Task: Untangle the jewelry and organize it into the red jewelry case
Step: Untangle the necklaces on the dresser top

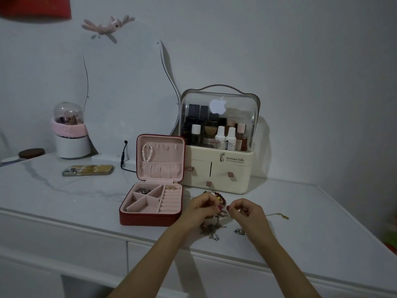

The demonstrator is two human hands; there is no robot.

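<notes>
Your left hand (202,206) and right hand (242,209) both pinched strands from the jewelry tangle (211,229), lower center of frame, right of the open red case (148,219). Chains looked light, limp, snag-prone; best held near knots, not pulled.

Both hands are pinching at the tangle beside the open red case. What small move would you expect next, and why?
Probably a gentle pull apart: the left hand and right hand each pinch something in the jewelry pile, which still lies knotted on the table. Teasing one piece free comes first; the red jewelry case sits open with bare compartments, ready for it.
</notes>
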